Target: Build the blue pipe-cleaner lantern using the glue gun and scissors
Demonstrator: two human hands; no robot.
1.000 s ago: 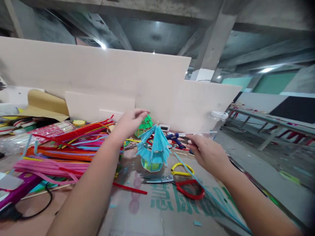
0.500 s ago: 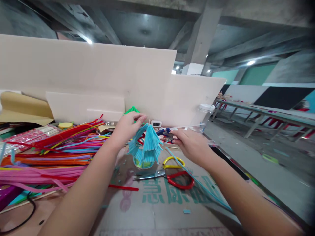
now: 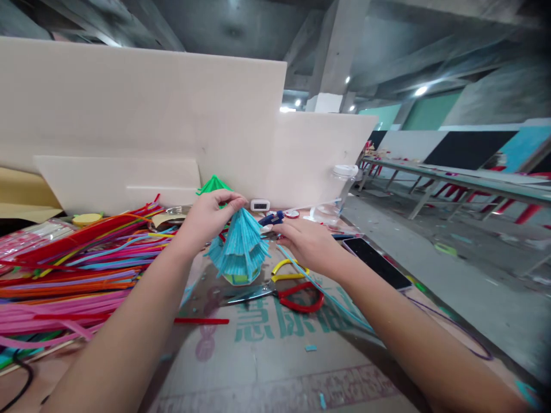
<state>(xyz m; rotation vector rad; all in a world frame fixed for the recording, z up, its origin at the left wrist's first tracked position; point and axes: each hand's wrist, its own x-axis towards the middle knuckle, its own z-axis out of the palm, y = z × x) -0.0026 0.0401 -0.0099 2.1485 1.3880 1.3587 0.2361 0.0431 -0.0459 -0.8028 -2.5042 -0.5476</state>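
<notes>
A light-blue pagoda model (image 3: pixel 241 246), with tiered ribbed roofs that look made of fuzzy craft stems, stands upright on the printed cardboard (image 3: pixel 267 367). My left hand (image 3: pixel 210 215) is closed at its peak, thumb and fingers pinched around the tip. To the right of the model, my right hand (image 3: pixel 307 244) is closed, its fingertips pinched near a small whitish bit that I cannot make out. Just behind those fingertips lies a dark-blue tool (image 3: pixel 272 218), partly hidden. Scissors (image 3: pixel 275 289) with one yellow and one red handle lie open in front of the model.
Bundles of coloured craft stems (image 3: pixel 81 287) cover the left side. A green roofed model (image 3: pixel 214 184) and a small white digital clock (image 3: pixel 260 205) stand behind. At right are a phone (image 3: pixel 376 263) and a clear lidded cup (image 3: pixel 342 186). White boards (image 3: pixel 142 115) wall off the back.
The blue pagoda model has turned, so the gap on its left side shows less. My left fingers have come onto its peak; my right hand has moved left, closer to it. The view has shifted.
</notes>
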